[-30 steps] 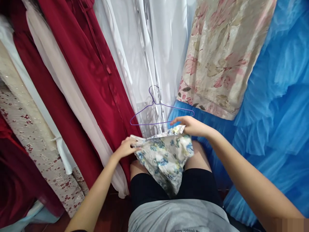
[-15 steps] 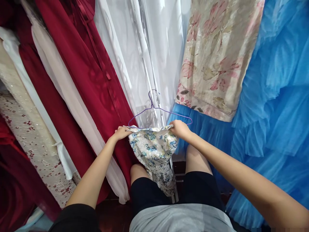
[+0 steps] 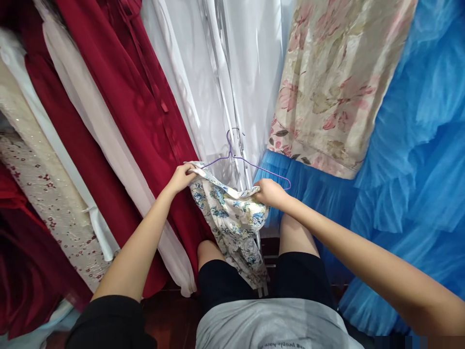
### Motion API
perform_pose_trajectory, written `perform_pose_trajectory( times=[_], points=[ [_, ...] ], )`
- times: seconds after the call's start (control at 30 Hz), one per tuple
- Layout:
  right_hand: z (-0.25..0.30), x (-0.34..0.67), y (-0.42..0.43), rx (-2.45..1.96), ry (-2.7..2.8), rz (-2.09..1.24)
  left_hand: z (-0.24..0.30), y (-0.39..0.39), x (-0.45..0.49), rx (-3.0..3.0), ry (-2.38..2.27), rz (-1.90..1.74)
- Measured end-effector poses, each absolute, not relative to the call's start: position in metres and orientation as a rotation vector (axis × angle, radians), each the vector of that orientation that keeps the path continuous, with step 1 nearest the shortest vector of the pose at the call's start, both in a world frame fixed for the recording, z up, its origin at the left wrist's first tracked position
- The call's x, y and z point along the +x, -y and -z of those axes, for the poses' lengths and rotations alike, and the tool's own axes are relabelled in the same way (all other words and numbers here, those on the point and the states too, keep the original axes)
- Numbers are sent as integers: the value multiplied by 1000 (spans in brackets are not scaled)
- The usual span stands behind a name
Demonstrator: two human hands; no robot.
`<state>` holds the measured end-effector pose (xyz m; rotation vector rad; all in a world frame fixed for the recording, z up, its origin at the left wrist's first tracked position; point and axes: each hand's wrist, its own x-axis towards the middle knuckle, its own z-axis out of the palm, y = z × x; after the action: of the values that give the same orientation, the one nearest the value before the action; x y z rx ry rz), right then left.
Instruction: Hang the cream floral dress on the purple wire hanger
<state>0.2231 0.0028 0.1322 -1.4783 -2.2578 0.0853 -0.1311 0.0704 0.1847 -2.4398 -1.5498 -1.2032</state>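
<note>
A white garment with blue flowers [image 3: 232, 218] hangs down in front of my knees, its top edge stretched between my hands. My left hand [image 3: 182, 178] pinches the left end of that edge, beside a purple wire hanger [image 3: 262, 172]. The right end is gripped by my right hand [image 3: 271, 193], close to the hanger's right corner. The hanger's hook shows in front of white cloth, while its left corner and lower bar are hidden behind the garment. I cannot make out whether a finger also touches the hanger.
Dark red gowns [image 3: 119, 106] and pale dresses hang on the left. White drapes [image 3: 250, 72] hang straight ahead. A beige floral dress [image 3: 327, 97] and blue tulle skirts [image 3: 410, 169] crowd the right. Dark red floor [image 3: 167, 320] shows below.
My left hand has risen, lifting the left end of the garment over the hanger's left corner. The top edge now slants down to the right. My right hand has barely moved.
</note>
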Motion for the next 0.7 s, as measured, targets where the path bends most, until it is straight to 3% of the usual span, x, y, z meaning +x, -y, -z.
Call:
perform_pose_trajectory(
  times=[0.37,0.53,0.6,0.7],
  points=[
    [-110,287,-6,-1449,1848,57,-165,-44,-76,-2438,1485,1286],
    [-129,306,-33,-1496,1893,74,-161,-38,-68,-2235,1585,1266],
    [-142,312,-39,-1389,1931,-40,-162,-37,-72,-2166,1553,1311],
    [-158,323,-38,-1130,1890,-532,-161,-41,-87,-2091,1476,1463]
  ],
)
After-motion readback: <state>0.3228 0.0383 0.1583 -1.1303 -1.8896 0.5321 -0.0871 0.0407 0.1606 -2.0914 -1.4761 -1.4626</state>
